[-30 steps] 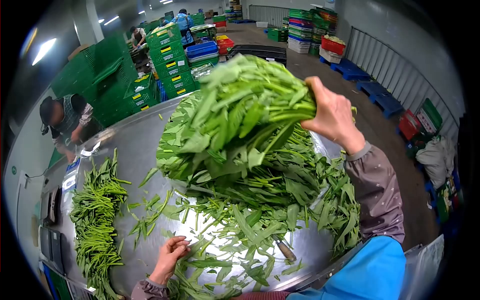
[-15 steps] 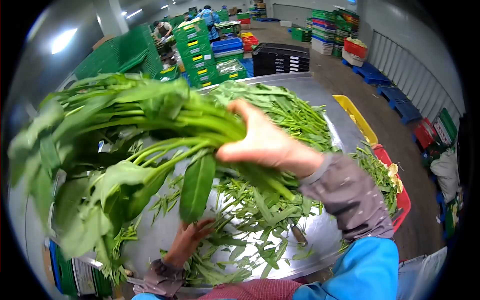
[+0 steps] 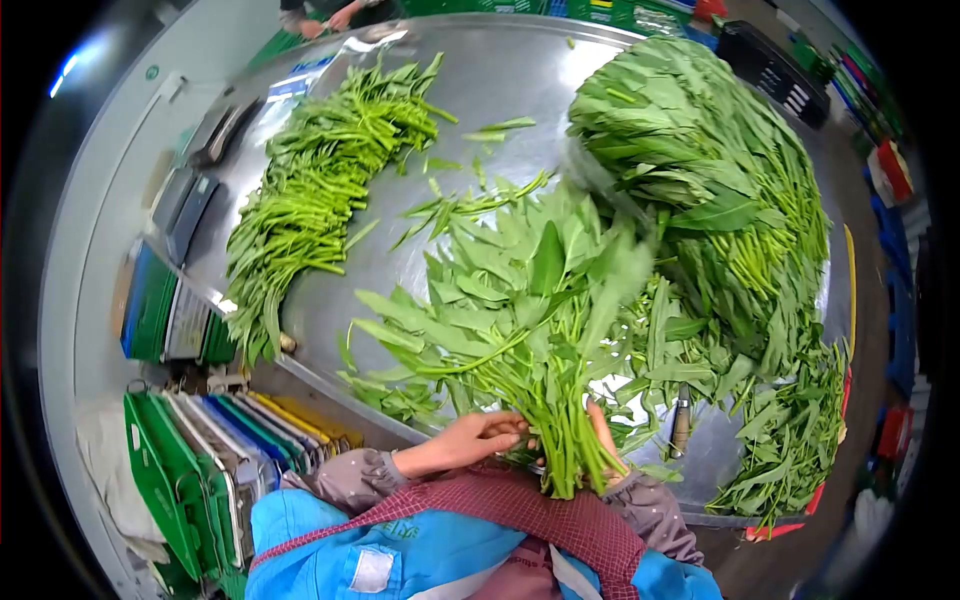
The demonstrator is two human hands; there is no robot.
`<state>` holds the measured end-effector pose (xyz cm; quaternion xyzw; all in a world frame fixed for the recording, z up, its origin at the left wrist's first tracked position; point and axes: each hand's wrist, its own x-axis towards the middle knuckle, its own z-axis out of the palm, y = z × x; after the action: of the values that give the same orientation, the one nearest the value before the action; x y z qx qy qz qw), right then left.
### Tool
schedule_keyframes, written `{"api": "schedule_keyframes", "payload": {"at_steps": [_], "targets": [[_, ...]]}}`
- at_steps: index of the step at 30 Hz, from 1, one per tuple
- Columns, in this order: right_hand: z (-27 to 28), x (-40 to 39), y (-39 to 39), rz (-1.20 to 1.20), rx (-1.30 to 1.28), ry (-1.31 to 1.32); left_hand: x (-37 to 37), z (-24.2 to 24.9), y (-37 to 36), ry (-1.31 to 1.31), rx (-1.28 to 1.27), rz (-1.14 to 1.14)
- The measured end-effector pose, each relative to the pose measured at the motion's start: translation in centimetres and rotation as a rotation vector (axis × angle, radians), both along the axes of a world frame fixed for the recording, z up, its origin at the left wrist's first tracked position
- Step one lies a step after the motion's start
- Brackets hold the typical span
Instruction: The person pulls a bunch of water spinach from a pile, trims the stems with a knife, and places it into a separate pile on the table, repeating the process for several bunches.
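Observation:
A leafy bunch of water spinach [image 3: 560,400] stands in front of my body, stem ends toward me and leaves fanned away over the table. My left hand [image 3: 470,440] is at the left side of the stems, its fingers curled against them. On the other side, my right hand [image 3: 603,437] wraps the stems, partly hidden behind them. Right of this bunch, a knife [image 3: 682,425] lies among loose leaves, with its handle showing. A large heap of water spinach [image 3: 720,180] fills the table's right side. At the left lies a row of bunches [image 3: 320,190], stems side by side.
The metal table [image 3: 480,70] carries scattered leaves and cut stems. Green crates and stacked trays [image 3: 200,460] stand upright off the near-left edge. Dark scale-like devices [image 3: 185,210] sit at the left edge. Another person's hands [image 3: 330,20] show beyond the far edge.
The bunch has come from high at the left, held in my right hand, down in front of my body. My left hand has joined it at the stems. My view has tilted down.

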<state>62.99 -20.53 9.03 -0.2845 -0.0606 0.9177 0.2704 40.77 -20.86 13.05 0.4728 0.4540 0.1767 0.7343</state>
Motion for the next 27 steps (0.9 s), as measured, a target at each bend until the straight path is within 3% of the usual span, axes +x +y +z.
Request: {"api": "schedule_keyframes", "payload": {"at_steps": [1,4,7,8,10,13,14,15,17,19,21,23,24,26,27], "targets": [[0.8,0.1,0.1,-0.021,-0.02,0.056,-0.4,0.5,-0.1,0.001,-0.009,0.017],[0.0,0.4,0.3,0.005,-0.059,0.204,-1.6,2.1,1.8,0.44,0.765,0.119],[-0.8,0.3,0.3,0.028,-0.091,0.243,-2.2,1.6,4.7,0.721,1.075,0.217],[-1.1,0.3,0.3,0.028,-0.108,0.268,-2.6,0.9,5.0,0.721,1.074,0.217],[-1.3,0.4,0.2,0.029,-0.085,0.246,-3.3,-0.4,5.6,0.987,1.148,-0.117],[-1.3,0.7,0.0,0.012,-0.076,0.295,-3.3,1.8,6.3,0.925,0.996,-0.114],[-0.7,0.5,0.1,0.025,-0.038,0.255,-3.3,3.5,6.8,0.745,0.76,-0.131],[-0.1,0.3,0.2,0.04,-0.002,0.217,-3.0,4.3,6.9,0.744,0.753,-0.135],[0.2,0.1,0.0,0.042,-0.007,0.212,-1.5,5.0,7.0,0.051,-0.144,0.018],[-0.1,-0.1,-0.4,0.006,-0.103,0.168,1.6,3.6,5.6,-0.041,-0.195,0.143],[-0.7,-0.1,-0.8,-0.017,-0.151,0.234,4.2,1.2,3.9,-0.021,-0.119,0.037],[-1.1,0.5,-1.1,-0.161,-0.078,0.397,4.3,0.8,4.3,0.231,0.489,-0.129],[-0.9,0.9,-1.5,-0.133,-0.058,0.024,3.9,0.9,4.4,0.23,0.489,-0.129],[-0.3,0.8,-1.0,-0.123,-0.026,0.043,2.8,1.8,4.9,0.519,0.872,-0.258],[0.0,0.7,-0.7,-0.118,0.006,0.066,2.5,2.3,5.4,0.517,0.873,-0.262]]}}
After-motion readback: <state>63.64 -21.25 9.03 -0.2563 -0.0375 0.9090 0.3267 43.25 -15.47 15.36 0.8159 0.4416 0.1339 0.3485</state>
